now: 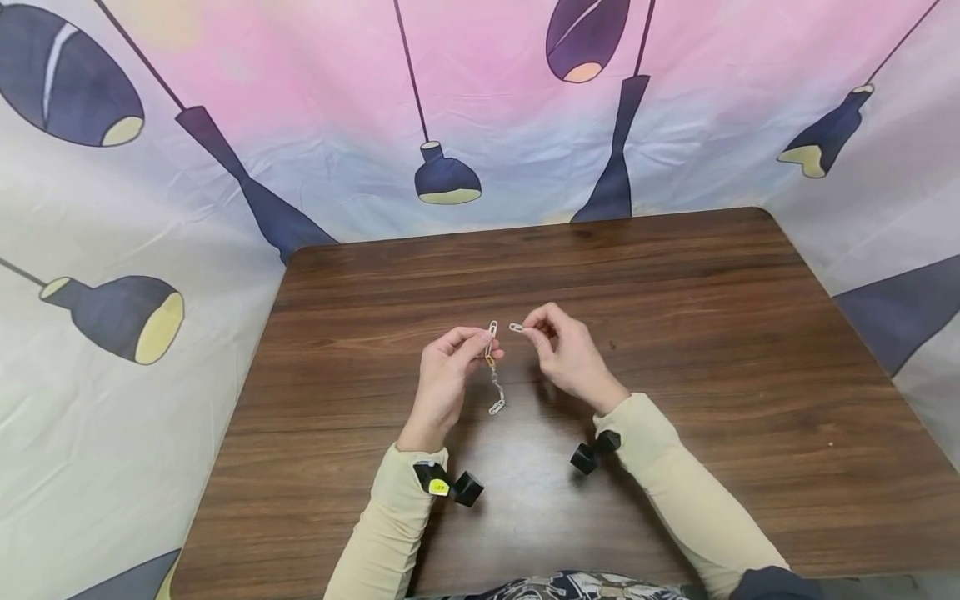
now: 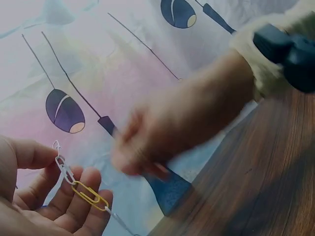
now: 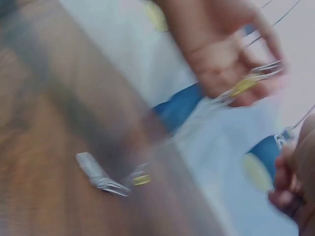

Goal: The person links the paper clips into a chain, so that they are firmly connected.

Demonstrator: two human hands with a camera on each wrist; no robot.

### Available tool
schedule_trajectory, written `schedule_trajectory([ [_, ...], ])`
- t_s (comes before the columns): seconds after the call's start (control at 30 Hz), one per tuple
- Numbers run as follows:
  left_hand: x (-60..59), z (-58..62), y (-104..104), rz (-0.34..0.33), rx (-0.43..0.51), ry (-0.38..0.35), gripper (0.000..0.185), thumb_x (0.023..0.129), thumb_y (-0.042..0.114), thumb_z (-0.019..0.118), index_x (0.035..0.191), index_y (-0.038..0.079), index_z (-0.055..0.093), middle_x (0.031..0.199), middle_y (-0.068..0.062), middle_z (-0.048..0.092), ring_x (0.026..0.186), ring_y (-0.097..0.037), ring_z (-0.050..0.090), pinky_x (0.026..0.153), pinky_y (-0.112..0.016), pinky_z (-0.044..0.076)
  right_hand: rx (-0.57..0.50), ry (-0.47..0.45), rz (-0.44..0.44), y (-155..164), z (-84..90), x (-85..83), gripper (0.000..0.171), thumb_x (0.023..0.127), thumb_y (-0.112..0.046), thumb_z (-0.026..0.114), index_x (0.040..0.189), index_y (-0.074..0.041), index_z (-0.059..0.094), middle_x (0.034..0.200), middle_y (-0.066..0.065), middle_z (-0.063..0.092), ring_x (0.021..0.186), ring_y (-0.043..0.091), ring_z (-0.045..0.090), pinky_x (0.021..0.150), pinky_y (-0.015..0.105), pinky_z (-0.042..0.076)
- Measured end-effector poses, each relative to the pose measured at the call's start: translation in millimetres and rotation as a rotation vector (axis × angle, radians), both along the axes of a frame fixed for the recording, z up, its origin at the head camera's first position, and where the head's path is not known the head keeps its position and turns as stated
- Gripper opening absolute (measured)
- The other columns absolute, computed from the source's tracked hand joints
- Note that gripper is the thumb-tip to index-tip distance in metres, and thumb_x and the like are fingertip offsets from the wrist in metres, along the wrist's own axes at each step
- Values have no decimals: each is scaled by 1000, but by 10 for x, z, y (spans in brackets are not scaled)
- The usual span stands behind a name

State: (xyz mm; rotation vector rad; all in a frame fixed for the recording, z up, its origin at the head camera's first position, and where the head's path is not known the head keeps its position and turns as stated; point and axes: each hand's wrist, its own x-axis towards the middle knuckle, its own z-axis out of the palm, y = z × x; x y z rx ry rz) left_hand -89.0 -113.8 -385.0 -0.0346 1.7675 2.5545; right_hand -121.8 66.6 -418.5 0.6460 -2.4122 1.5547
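My left hand pinches the top of a short chain of paper clips that hangs down toward the brown table. In the left wrist view the paper clip chain, with a yellow clip in it, lies across my curled fingers. My right hand pinches a single silver paper clip just right of the chain's top, a small gap apart. The right wrist view is blurred; the chain shows in my left hand.
A printed cloth with lamp shapes walls the table on three sides. Black camera mounts sit on both wrists. A few loose clips lie on the table in the right wrist view.
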Motion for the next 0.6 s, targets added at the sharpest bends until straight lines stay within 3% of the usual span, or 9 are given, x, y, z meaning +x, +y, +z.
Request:
schedule_trajectory([
  [0.1,-17,-5,22,26,-8,-24,4,90,3,65,86,1,66,79,-9,66,66,-18,66,70,-34,56,-120,101,58,28,151,31,18,90,-2,67,107,-7,63,86,6,66,75,17,61,67,26,50],
  [0.27,-11,0,50,26,15,-29,4,89,2,65,86,0,66,76,-8,66,61,-17,64,67,-31,56,-124,136,147,-25,248,99,23,87,2,68,109,-6,69,92,3,69,83,14,64,73,29,52],
  [0.5,-3,-7,53,13,29,-39,14,89,1,64,92,-12,61,70,-6,63,57,-17,63,65,-30,56,-117,241,119,-65,270,106,18,84,10,68,98,-1,70,90,9,68,77,16,62,63,31,50],
  [0.6,2,-11,43,-11,14,-38,7,90,1,62,89,-7,64,69,-5,62,56,-17,62,64,-28,55,-106,288,87,-52,273,93,18,85,9,68,98,-3,70,90,7,67,78,13,60,63,26,48],
])
